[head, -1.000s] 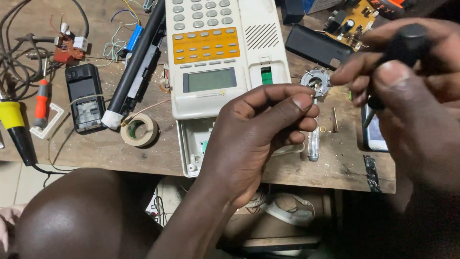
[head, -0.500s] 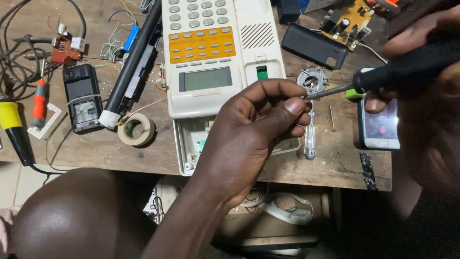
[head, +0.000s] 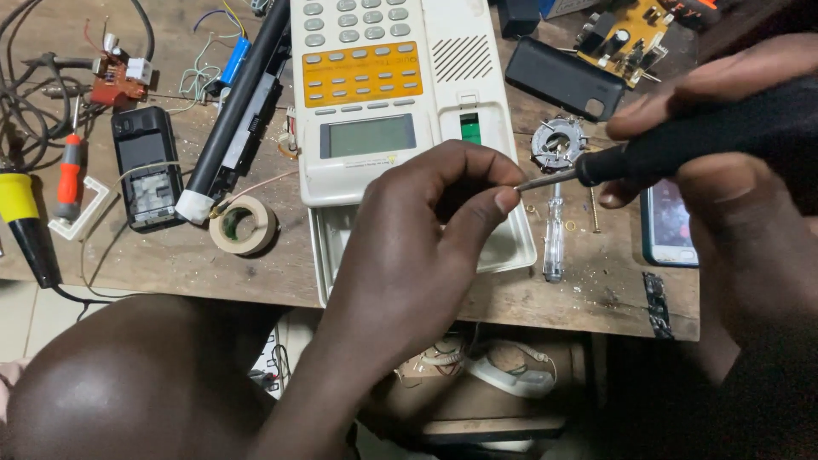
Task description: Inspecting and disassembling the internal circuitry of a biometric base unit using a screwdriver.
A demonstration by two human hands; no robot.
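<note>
My right hand (head: 750,170) is wrapped tight around the black handle of a screwdriver (head: 673,145), its metal tip pointing left toward my other hand. My left hand (head: 426,230) hovers over the lower edge of the desk phone (head: 383,94), thumb and forefinger pinched together right at the tip of the screwdriver. Whether something tiny sits between those fingertips, I can't tell; it's hidden in the pinch.

The phone lies flat on the wooden desk (head: 596,298), its orange key block and grey screen facing up, its lower tray partly under my left hand. Just to the right of it lie a clear-handled small screwdriver (head: 554,238) and a round metal part (head: 558,143), with a smartphone (head: 669,221) under my right hand. Off to the left are a roll of tape (head: 243,226), a black tube (head: 239,111) and an opened old mobile phone (head: 149,166).

To me this looks like the fiddly bit: steadying the tip with my fingers. What comes next, I judge, calls for a firm grip and small, careful moves, since anything that small could drop and vanish among the clutter.
</note>
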